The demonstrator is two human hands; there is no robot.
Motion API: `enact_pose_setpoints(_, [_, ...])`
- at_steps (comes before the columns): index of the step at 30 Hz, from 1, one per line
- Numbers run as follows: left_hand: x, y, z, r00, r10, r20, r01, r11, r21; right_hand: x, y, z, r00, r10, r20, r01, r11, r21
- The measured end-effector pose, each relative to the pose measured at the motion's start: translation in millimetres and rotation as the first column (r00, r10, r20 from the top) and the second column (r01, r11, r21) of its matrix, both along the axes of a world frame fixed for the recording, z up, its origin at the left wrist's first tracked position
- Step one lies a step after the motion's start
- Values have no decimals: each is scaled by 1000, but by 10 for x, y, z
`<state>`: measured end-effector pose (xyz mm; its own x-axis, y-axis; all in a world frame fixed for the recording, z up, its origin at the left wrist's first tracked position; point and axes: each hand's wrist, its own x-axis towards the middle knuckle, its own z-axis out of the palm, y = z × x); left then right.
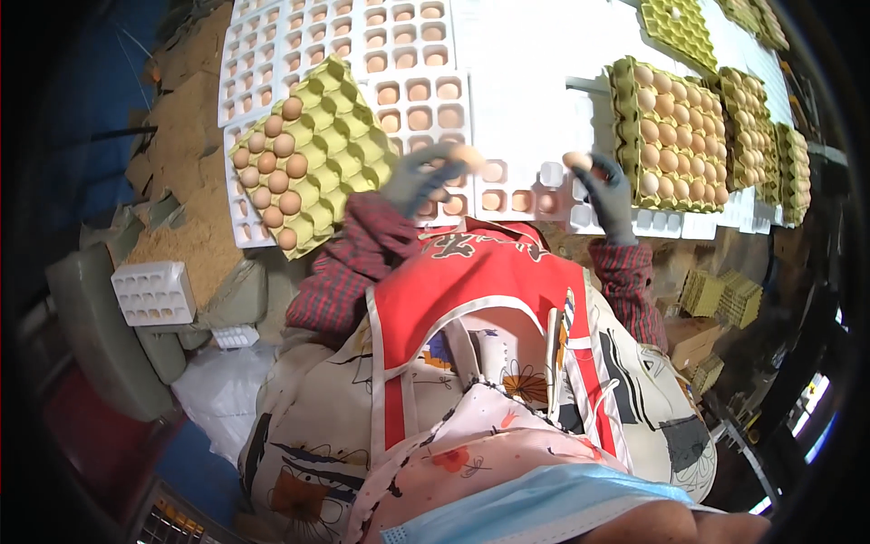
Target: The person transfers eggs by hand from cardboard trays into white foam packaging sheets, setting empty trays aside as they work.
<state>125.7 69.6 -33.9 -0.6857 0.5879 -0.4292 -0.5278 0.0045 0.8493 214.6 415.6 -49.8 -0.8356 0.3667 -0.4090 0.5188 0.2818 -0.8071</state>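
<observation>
My left hand (413, 182), in a grey glove, grips a brown egg (469, 158) that is blurred. My right hand (610, 198), gloved too, has another brown egg (577, 161) at its fingertips. Both eggs are above a white foam egg tray (516, 122), whose near cells hold several eggs (521, 201). Left of my left hand, a yellow-green egg flat (340, 129) lies slanted over filled white trays, with eggs (278, 181) along its left side. Beside my right hand stands a stack of egg flats (622, 129), its top full of eggs (686, 139).
Filled white foam trays (420, 95) cover the back left. More loaded flats (747, 129) stand far right, near a bare yellow-green flat (676, 30). At lower left, a white foam tray (151, 294) rests near brown loose material (183, 238). Stacked flats (720, 297) sit low at right.
</observation>
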Motion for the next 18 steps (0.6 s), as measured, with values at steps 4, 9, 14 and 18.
enact_pose_setpoints(4, [126,853,-150,525,-490,-696,-65,793,-606,312,-242,-164,953,299,40,-247,698,672])
enact_pose_setpoints(9, [209,1416,-365,350,-815,-462,-16,488,-873,152,-254,-304,935,355,6,-242,625,742])
enact_pose_setpoints(14, [-111,1380,-489,395,-827,-401,-138,378,-915,-315,-255,-255,827,538,162,-488,543,684])
enact_pose_setpoints(18, [-331,1162,-505,567,-518,-641,-53,753,-656,-426,-310,-321,852,519,59,-441,654,614])
